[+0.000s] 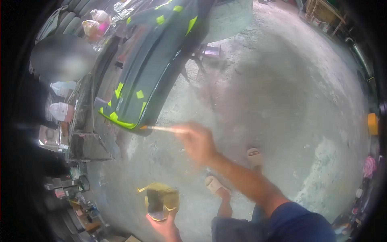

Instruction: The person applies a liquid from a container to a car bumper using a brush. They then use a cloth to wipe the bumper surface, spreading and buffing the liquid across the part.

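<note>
A thin paintbrush (165, 129) with an orange-yellow tip is pinched in my right hand (197, 141), which is slightly blurred by motion. Its tip is at the lower right corner of a long dark grey car bumper (151, 68); whether it touches the surface I cannot tell. Bright yellow-green tape (121, 122) runs along the bumper's near edge, and several more pieces are stuck on its face. Lower down, my left hand (166, 229) closes around the base of a yellowish open-topped container (172, 197) with a dark inside. What it holds is unclear.
Jugs (61, 111) and other supplies crowd the left side beside a metal frame (90, 147). Under the bumper stands a small support (211, 51) on the concrete floor (274, 105). My sandalled feet (217, 185) are below my right arm. A yellow object (372, 124) sits at the right edge.
</note>
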Available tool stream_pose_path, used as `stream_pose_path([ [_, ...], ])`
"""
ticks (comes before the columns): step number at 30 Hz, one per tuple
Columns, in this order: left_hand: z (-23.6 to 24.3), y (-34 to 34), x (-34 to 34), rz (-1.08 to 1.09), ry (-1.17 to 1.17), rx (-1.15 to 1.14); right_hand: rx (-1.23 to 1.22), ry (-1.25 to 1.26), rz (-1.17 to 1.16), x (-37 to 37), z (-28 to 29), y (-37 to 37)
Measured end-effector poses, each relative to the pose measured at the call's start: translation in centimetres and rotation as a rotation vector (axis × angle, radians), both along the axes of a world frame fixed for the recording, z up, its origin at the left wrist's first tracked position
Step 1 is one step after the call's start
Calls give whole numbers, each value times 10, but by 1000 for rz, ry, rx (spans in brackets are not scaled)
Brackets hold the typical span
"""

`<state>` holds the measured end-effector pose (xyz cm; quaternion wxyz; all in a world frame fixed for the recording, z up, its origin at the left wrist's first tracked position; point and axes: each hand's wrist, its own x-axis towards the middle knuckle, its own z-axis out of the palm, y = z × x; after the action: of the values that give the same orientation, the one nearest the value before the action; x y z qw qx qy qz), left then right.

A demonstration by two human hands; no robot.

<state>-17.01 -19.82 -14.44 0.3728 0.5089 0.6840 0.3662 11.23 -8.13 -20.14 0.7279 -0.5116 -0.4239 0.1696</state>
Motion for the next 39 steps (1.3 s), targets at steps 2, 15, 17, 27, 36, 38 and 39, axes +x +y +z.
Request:
stream_pose_path([
  [2, 9, 1, 41, 67, -147, -45, -76, 75, 15, 56, 8, 5],
  [15, 55, 7, 177, -1, -167, -28, -221, 42, -87, 322, 76, 40],
  [17, 74, 9, 184, 12, -129, -17, -230, 41, -101, 327, 89, 37],
  [27, 126, 21, 210, -38, -80, 4, -17, 234, -428, 187, 56, 40],
  [36, 141, 25, 208, -17, -25, 46, -22, 186, -96, 177, 16, -6],
  [38, 139, 25, 203, -50, 28, 69, -89, 235, 74, 240, 23, 8],
  [39, 137, 23, 200, -78, 79, 80, -182, 247, 139, 268, 37, 18],
])
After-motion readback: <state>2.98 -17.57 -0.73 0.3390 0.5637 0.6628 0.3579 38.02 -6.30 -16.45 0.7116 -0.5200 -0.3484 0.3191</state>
